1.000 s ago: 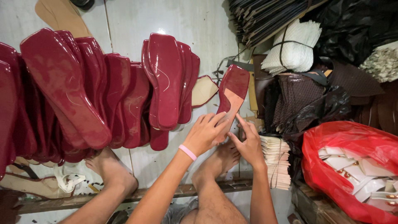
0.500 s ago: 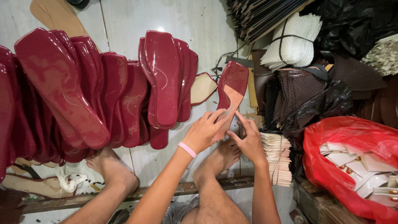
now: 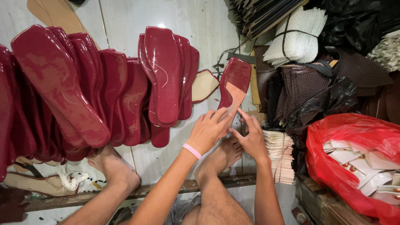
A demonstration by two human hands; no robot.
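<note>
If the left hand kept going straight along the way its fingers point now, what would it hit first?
The left hand points up and right, its fingertips already on the tan strip of the dark red sole that both hands hold. That sole comes first; beyond it looks like the pale floor, though depth is unclear.

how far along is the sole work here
Done, it seems: rows of glossy dark red soles leaning along the floor. In hand: the left hand and right hand press a tan piece onto one red sole. Left: a tan stack beside them.
</note>
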